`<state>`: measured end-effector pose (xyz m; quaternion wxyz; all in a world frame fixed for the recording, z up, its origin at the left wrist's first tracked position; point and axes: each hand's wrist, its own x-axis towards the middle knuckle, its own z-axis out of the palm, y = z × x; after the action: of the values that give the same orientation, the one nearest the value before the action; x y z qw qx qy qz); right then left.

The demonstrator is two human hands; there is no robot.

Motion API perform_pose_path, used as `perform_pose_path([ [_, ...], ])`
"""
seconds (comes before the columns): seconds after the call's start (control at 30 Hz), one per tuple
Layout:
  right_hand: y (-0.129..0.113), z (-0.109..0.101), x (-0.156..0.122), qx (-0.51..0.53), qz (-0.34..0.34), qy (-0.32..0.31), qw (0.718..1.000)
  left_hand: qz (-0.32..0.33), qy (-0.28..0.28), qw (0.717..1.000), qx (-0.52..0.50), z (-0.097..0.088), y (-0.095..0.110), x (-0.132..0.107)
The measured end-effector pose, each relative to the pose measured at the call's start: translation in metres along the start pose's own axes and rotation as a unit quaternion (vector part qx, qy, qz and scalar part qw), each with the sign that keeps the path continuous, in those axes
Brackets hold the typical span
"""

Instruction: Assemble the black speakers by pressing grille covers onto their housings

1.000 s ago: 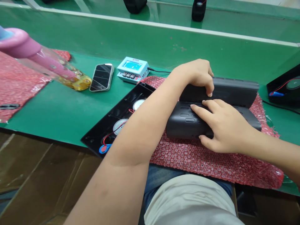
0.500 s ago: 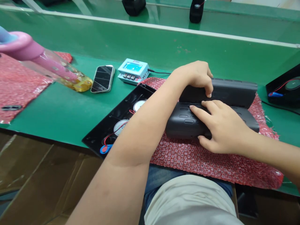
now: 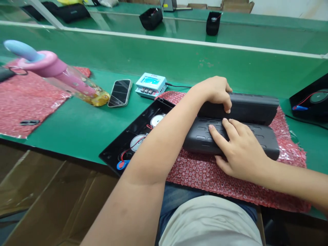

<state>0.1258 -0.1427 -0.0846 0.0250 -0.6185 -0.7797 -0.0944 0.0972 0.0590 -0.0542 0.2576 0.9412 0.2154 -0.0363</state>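
Observation:
A dark, rounded speaker housing (image 3: 197,140) with raised button shapes lies across a red bubble-wrap sheet (image 3: 194,172). Spread over its top is my right hand (image 3: 238,148), the thumb at the near edge. Directly behind, a second long black speaker housing piece (image 3: 253,107) sits close along it; I cannot tell if the two are joined. My left hand (image 3: 217,92) reaches across with fingers curled over the rear piece's upper edge. Beneath my left forearm, partly hidden, is an open black speaker shell (image 3: 128,133) with round drivers, red wires and a blue-and-red tab.
Left of the shell are a light-blue meter (image 3: 151,83) with a cable, a phone (image 3: 120,93), and a leaning pink-topped bottle (image 3: 74,82). Another red bubble-wrap sheet (image 3: 38,102) lies far left. An open black speaker (image 3: 311,100) stands at right, below a green partition (image 3: 179,56).
The view has tilted up, showing more beyond the partition. The near housing's right end has shifted slightly toward me, with my right hand on it. My left hand keeps its place on the rear piece.

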Motion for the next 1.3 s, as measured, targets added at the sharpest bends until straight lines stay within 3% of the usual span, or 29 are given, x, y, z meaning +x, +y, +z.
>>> perform_pose_path([
  [0.17,0.005,0.002,0.000,0.003,-0.012,0.002,1.000,0.006,-0.003,1.000,0.008,-0.001,-0.001,0.001],
  [0.37,0.014,0.004,0.006,0.026,-0.029,-0.007,0.999,0.005,-0.050,0.998,0.027,-0.004,-0.007,0.009],
  [0.53,0.009,0.009,0.006,0.039,-0.016,0.001,0.999,-0.015,-0.173,0.984,0.031,-0.014,-0.010,0.024],
  [0.7,0.000,0.018,0.004,0.043,-0.005,0.058,0.997,-0.016,-0.263,0.964,0.034,-0.021,-0.012,0.040],
  [0.8,-0.007,0.029,0.006,0.015,0.000,0.137,0.991,-0.002,-0.263,0.965,0.024,-0.020,-0.013,0.038],
  [0.93,-0.013,0.047,0.017,-0.058,0.026,0.299,0.952,-0.014,-0.212,0.975,0.058,-0.014,-0.007,0.023],
  [1.03,-0.014,0.058,0.027,-0.098,0.061,0.372,0.921,-0.005,-0.133,0.983,0.127,-0.008,0.002,0.011],
  [1.1,-0.015,0.065,0.032,-0.122,0.075,0.406,0.902,0.047,-0.038,0.973,0.223,-0.009,0.006,0.007],
  [1.2,-0.017,0.080,0.039,-0.147,0.080,0.409,0.897,0.153,0.146,0.914,0.346,-0.027,0.003,0.016],
  [1.27,-0.020,0.094,0.045,-0.152,0.079,0.405,0.898,0.162,0.274,0.898,0.304,-0.050,-0.003,0.035],
  [1.3,-0.023,0.102,0.049,-0.154,0.080,0.409,0.896,0.130,0.339,0.903,0.232,-0.062,-0.006,0.048],
])
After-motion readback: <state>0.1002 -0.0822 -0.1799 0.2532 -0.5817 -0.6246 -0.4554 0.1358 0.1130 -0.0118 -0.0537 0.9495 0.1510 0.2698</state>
